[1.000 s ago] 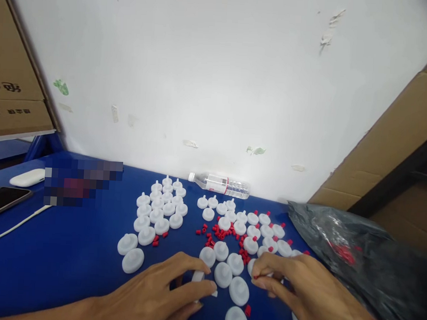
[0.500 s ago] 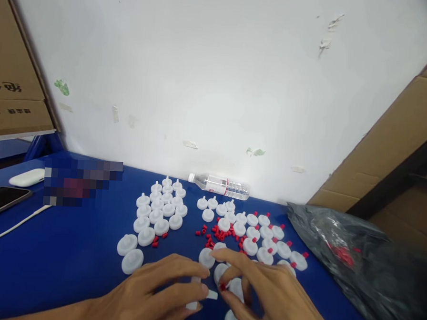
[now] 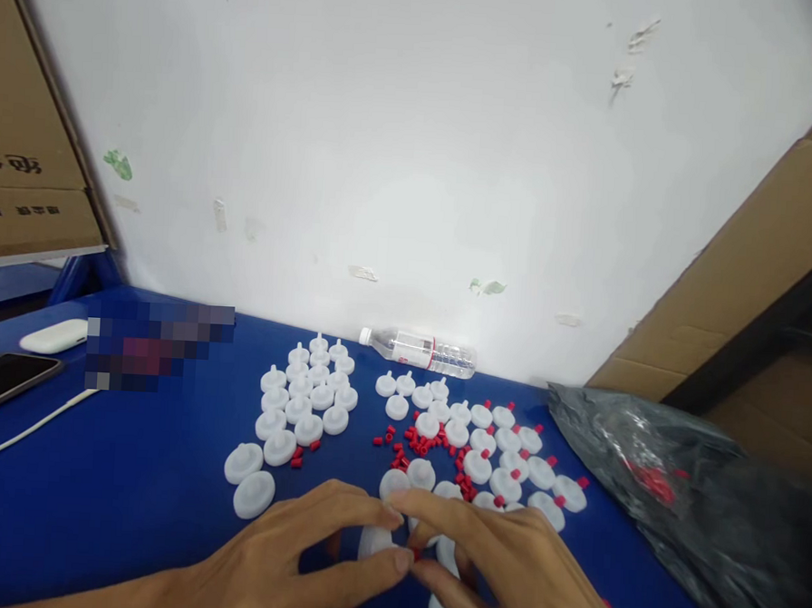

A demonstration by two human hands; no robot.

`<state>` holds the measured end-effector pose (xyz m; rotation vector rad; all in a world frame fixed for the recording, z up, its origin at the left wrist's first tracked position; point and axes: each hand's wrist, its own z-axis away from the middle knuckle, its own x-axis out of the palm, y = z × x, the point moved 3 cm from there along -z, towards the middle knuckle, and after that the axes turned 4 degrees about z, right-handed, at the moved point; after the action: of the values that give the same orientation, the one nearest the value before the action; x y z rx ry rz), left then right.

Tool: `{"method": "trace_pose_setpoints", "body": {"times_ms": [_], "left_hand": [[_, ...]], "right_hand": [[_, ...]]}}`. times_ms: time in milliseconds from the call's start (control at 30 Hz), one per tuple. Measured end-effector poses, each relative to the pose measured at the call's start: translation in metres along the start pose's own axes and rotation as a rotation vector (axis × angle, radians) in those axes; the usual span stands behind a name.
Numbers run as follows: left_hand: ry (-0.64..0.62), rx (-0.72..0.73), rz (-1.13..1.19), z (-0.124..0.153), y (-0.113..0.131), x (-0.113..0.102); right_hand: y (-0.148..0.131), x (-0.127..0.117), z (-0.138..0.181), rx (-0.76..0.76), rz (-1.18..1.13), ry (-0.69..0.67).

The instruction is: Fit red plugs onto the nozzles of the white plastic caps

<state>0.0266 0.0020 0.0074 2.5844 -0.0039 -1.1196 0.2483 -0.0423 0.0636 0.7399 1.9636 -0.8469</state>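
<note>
My left hand [image 3: 297, 557] and my right hand [image 3: 508, 563] meet at the bottom centre of the blue table [image 3: 131, 480]. The left fingers pinch a white plastic disc [image 3: 374, 542]. The right fingertips press a small red cap [image 3: 417, 554] against it. Beyond the hands lie several white discs with red caps [image 3: 507, 454], loose red caps [image 3: 426, 443], and a cluster of plain white discs [image 3: 310, 390].
A clear water bottle [image 3: 418, 351] lies by the white wall. A black plastic bag [image 3: 688, 500] with red caps inside sits at the right. A phone [image 3: 0, 383], a white cable and a white case [image 3: 54, 335] are at the left. Cardboard boxes flank both sides.
My right hand moved left from the capped discs, carrying a red cap, and now meets my left hand at the white disc it holds.
</note>
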Motion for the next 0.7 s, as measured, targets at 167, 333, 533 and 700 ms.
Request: {"method": "trace_pose_setpoints", "body": {"times_ms": [167,333,533,700], "left_hand": [[0.099,-0.001,-0.066,-0.0082,0.003,-0.0059],[0.121,-0.019,-0.175,-0.0068,0.0028,-0.0062],[0.102,0.02,-0.082,-0.0065,0.0004,-0.0052],[0.11,0.033,-0.107,-0.0036,0.0018,-0.0088]], "right_hand": [[0.0005,0.0002,0.0001,0.018,-0.016,-0.092],[0.0008,-0.0031,0.0016,0.026,0.017,-0.097],[0.0011,-0.0012,0.0019,0.027,-0.031,-0.09],[-0.001,-0.0001,0.0009,-0.011,-0.101,0.004]]}}
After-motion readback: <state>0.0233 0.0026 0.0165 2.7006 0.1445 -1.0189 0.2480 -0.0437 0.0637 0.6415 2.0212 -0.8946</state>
